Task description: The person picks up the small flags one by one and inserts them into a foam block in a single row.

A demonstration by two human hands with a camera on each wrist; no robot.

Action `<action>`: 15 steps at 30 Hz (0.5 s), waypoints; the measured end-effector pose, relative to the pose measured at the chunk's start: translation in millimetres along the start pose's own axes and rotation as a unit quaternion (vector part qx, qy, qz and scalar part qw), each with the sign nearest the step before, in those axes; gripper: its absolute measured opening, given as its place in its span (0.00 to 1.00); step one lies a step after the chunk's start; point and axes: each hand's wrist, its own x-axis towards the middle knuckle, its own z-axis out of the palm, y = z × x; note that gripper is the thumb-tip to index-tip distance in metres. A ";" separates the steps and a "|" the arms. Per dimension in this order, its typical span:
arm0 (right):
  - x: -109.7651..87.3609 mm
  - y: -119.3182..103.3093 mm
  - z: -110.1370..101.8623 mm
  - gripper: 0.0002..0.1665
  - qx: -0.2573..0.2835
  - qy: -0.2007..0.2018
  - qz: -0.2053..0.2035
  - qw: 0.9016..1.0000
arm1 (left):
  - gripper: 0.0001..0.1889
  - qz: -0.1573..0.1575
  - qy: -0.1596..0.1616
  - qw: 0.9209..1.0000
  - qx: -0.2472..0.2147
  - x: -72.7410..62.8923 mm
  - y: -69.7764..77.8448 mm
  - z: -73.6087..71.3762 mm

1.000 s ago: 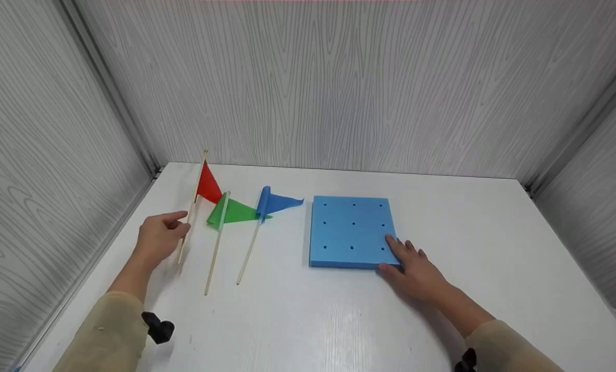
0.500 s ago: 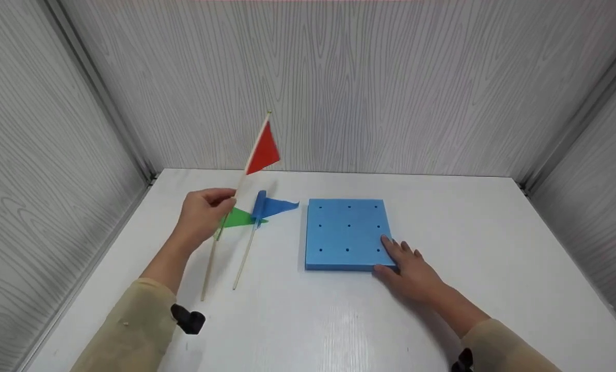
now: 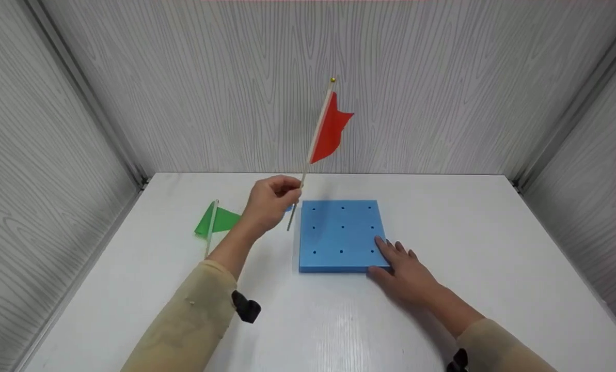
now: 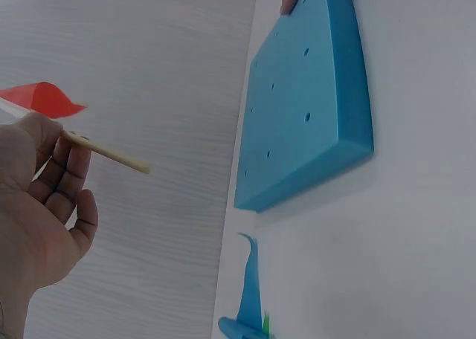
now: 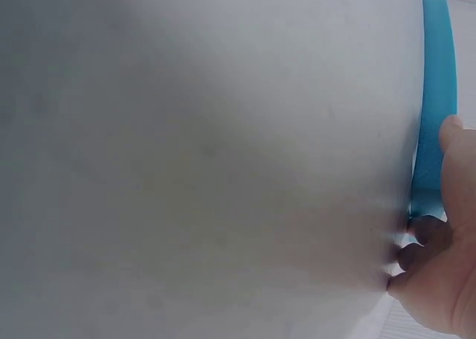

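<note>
The left hand (image 3: 271,204) pinches a tilted red flag (image 3: 331,132) by its slender wooden stick (image 3: 305,174). The right hand (image 3: 408,274), fingers extended, touches a flat square blue nine-holed block (image 3: 333,237).

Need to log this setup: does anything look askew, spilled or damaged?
Mildly odd: the green pennant spreads on both sides of its stick, and the red pennant in the left hand looks bent, not flat. No spill or tear shows.
</note>
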 end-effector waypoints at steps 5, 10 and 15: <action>1.6 -3.7 2.6 0.49 -0.001 -0.008 0.013 1.000 | 0.09 0.023 -0.026 0.999 -0.017 9.0 1.1 32.0; 3.3 -5.5 3.4 0.49 -0.004 -0.001 0.013 1.000 | 0.09 0.032 -0.044 0.998 -0.033 18.5 0.2 64.2; 2.9 -5.8 3.2 0.49 -0.002 0.001 0.007 1.000 | 0.08 0.027 -0.054 0.997 -0.055 25.6 -5.7 96.0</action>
